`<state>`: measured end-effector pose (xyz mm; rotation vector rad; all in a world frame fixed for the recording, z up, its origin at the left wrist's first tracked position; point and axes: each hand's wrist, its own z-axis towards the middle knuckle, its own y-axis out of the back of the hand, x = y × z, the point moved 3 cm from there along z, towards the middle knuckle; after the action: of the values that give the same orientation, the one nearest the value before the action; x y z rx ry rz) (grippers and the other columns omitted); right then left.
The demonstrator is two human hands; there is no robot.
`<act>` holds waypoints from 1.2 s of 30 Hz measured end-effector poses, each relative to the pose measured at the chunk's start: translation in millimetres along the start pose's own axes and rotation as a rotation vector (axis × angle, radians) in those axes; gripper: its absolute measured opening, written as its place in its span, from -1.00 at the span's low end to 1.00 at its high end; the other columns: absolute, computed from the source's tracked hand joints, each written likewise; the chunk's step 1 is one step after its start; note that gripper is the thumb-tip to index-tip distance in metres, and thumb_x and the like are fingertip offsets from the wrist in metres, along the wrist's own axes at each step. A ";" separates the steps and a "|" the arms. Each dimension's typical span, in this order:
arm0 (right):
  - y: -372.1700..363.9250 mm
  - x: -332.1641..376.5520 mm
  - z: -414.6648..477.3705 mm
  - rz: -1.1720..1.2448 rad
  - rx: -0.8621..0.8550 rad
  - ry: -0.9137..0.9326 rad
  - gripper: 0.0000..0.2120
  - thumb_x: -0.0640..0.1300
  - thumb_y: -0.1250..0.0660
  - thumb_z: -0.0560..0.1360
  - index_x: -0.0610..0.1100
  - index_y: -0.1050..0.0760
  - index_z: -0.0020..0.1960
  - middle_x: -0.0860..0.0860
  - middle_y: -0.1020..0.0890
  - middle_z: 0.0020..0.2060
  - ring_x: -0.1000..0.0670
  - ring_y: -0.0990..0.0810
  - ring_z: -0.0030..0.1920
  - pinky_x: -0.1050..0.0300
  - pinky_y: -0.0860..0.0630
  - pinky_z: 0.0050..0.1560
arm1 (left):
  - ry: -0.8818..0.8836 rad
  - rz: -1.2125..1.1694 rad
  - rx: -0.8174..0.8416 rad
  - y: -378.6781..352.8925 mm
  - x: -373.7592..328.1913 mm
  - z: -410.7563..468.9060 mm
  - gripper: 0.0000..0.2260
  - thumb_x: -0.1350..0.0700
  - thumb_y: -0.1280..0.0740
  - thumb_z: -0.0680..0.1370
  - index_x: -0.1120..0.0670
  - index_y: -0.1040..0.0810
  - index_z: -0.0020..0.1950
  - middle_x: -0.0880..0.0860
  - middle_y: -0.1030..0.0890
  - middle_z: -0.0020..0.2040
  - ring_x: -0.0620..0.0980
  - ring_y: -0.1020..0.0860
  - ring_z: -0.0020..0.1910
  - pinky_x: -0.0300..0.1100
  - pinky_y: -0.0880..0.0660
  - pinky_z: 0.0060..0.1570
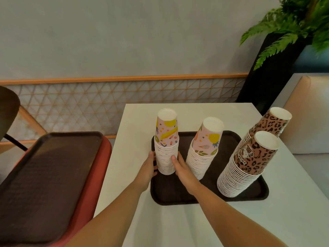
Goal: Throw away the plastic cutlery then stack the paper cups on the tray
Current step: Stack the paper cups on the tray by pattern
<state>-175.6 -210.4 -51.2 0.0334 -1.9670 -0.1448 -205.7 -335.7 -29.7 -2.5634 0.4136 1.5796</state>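
Landmark: dark brown tray [170, 191], lying flat on the white table [178, 225], its long side running left to right.
Pink fruit stack, left: paper cups [166, 152] nested base-up, standing upright on the tray's left end near the far rim.
Left hand [148, 168]: over the tray's left rim, laid against the left side of that stack; its fingers are straight and pressed together, and the thumb is hidden.
Right hand [181, 168]: over the tray, just right of the same stack; fingers straight and close together, touching the stack's lower right side, with one digit resting on its front.
Grip: the stack sits between the two flat hands; neither hand curls round it.
Second fruit stack [203, 157]: on the tray's middle, base-up, just right of the right hand and apart from the first stack.
Leopard stack, near [245, 168]: on the tray's right end, base-up, the tallest in view.
Leopard stack, far [272, 123]: at the tray's far right corner, behind the near one and partly hidden by it; whether the two touch, I cannot tell.
Spare tray [49, 175]: well left of the landmark tray, off the table, resting on a red surface [96, 175].
Fern [293, 24]: beyond the tray's far right corner, in a black planter [267, 77].
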 end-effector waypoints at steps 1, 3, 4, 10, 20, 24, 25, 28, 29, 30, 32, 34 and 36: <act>-0.8 0.8 5.1 -0.005 -0.017 -0.001 -0.34 0.26 -0.03 0.55 0.07 0.11 0.54 0.09 -0.08 0.53 -0.01 -0.06 0.53 -0.06 -0.08 0.51 | 0.003 0.006 0.005 0.7 -2.7 4.1 -0.54 -0.16 0.13 0.63 -0.06 -0.18 0.49 0.03 -0.30 0.47 0.13 -0.33 0.42 -0.01 -0.26 0.37; -1.9 4.1 14.0 -0.007 -0.053 -0.001 -0.37 0.24 -0.01 0.57 0.06 0.11 0.54 0.08 -0.07 0.53 -0.01 -0.05 0.53 -0.02 -0.04 0.52 | 0.004 0.010 0.020 2.2 -7.7 11.9 -0.54 -0.16 0.13 0.63 -0.07 -0.16 0.50 0.02 -0.30 0.48 0.12 -0.33 0.42 0.00 -0.26 0.38; -2.1 5.5 17.9 -0.001 -0.072 -0.002 -0.38 0.23 -0.01 0.57 0.07 0.10 0.54 0.08 -0.07 0.53 -0.01 -0.05 0.53 -0.01 -0.03 0.52 | 0.002 0.008 0.030 2.7 -10.1 15.5 -0.53 -0.17 0.13 0.63 -0.07 -0.16 0.50 0.02 -0.30 0.48 0.12 -0.33 0.42 0.00 -0.25 0.38; -1.9 9.9 41.9 0.067 -0.142 0.015 -0.38 0.27 0.02 0.56 0.10 0.09 0.54 0.09 -0.07 0.53 0.01 -0.04 0.53 -0.08 -0.02 0.53 | 0.005 -0.014 0.074 2.3 -22.0 37.4 -0.52 -0.17 0.14 0.63 -0.06 -0.15 0.51 0.02 -0.30 0.48 0.12 -0.33 0.42 0.01 -0.23 0.41; -2.4 16.8 62.2 0.147 -0.177 0.048 -0.39 0.25 0.02 0.57 0.10 0.09 0.54 0.08 -0.09 0.53 0.01 -0.07 0.52 -0.11 -0.06 0.52 | -0.009 -0.013 0.095 3.2 -32.1 59.1 -0.53 -0.16 0.13 0.63 -0.06 -0.12 0.52 0.02 -0.27 0.49 0.12 -0.31 0.44 0.01 -0.21 0.42; -1.8 19.3 66.7 0.158 -0.175 0.043 -0.40 0.22 0.02 0.58 0.08 0.09 0.55 0.07 -0.09 0.53 0.01 -0.08 0.52 -0.08 -0.06 0.52 | 0.003 -0.023 0.098 4.5 -32.9 63.5 -0.52 -0.16 0.13 0.63 -0.06 -0.12 0.52 0.02 -0.26 0.50 0.12 -0.30 0.44 0.01 -0.21 0.44; -1.9 20.0 67.9 0.159 -0.174 0.042 -0.40 0.22 0.02 0.59 0.08 0.09 0.55 0.07 -0.10 0.53 0.01 -0.08 0.52 -0.07 -0.06 0.52 | 0.003 -0.024 0.100 5.0 -33.0 64.9 -0.52 -0.16 0.12 0.63 -0.06 -0.12 0.52 0.02 -0.26 0.50 0.12 -0.30 0.44 0.01 -0.21 0.44; -2.2 21.5 70.6 0.157 -0.179 0.038 -0.41 0.22 0.03 0.59 0.08 0.09 0.55 0.06 -0.10 0.53 0.00 -0.09 0.52 -0.07 -0.07 0.52 | 0.001 -0.025 0.106 5.5 -34.0 68.1 -0.52 -0.17 0.13 0.63 -0.07 -0.11 0.52 0.02 -0.25 0.50 0.12 -0.30 0.44 0.01 -0.20 0.45; -2.4 22.3 71.3 0.157 -0.178 0.040 -0.41 0.22 0.03 0.59 0.07 0.08 0.55 0.06 -0.11 0.53 0.00 -0.09 0.52 -0.07 -0.07 0.52 | 0.000 -0.024 0.106 5.6 -34.4 69.0 -0.52 -0.17 0.13 0.63 -0.07 -0.11 0.52 0.02 -0.25 0.51 0.12 -0.30 0.45 0.00 -0.20 0.45; -2.5 23.3 71.6 0.154 -0.176 0.042 -0.41 0.22 0.04 0.59 0.07 0.08 0.55 0.06 -0.11 0.53 0.00 -0.09 0.52 -0.05 -0.06 0.52 | 0.000 -0.024 0.106 5.9 -34.7 69.5 -0.52 -0.17 0.13 0.63 -0.07 -0.12 0.52 0.01 -0.25 0.50 0.12 -0.30 0.45 0.00 -0.20 0.44; -2.0 25.7 71.6 0.149 -0.174 0.040 -0.42 0.21 0.04 0.60 0.06 0.09 0.55 0.05 -0.11 0.53 0.00 -0.09 0.52 -0.02 -0.06 0.51 | -0.002 -0.027 0.104 6.1 -35.1 70.8 -0.52 -0.17 0.13 0.63 -0.07 -0.12 0.52 0.02 -0.25 0.50 0.12 -0.30 0.45 0.00 -0.20 0.44; -1.3 27.3 70.9 0.149 -0.169 0.038 -0.42 0.19 0.04 0.60 0.06 0.09 0.55 0.05 -0.11 0.53 0.00 -0.09 0.52 0.00 -0.06 0.51 | -0.006 -0.027 0.100 5.9 -35.2 71.3 -0.52 -0.17 0.13 0.63 -0.07 -0.13 0.52 0.02 -0.25 0.50 0.12 -0.30 0.45 0.00 -0.20 0.44; -0.8 28.2 68.8 0.147 -0.165 0.030 -0.42 0.19 0.04 0.60 0.05 0.09 0.55 0.05 -0.10 0.53 0.00 -0.08 0.52 -0.01 -0.06 0.51 | -0.007 -0.027 0.091 5.7 -34.6 71.2 -0.53 -0.17 0.12 0.63 -0.07 -0.13 0.52 0.02 -0.26 0.50 0.11 -0.30 0.45 0.01 -0.20 0.43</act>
<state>-249.9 -207.8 -51.8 -0.2147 -1.9142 -0.2086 -283.3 -318.9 -31.1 -2.4841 0.4372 1.5240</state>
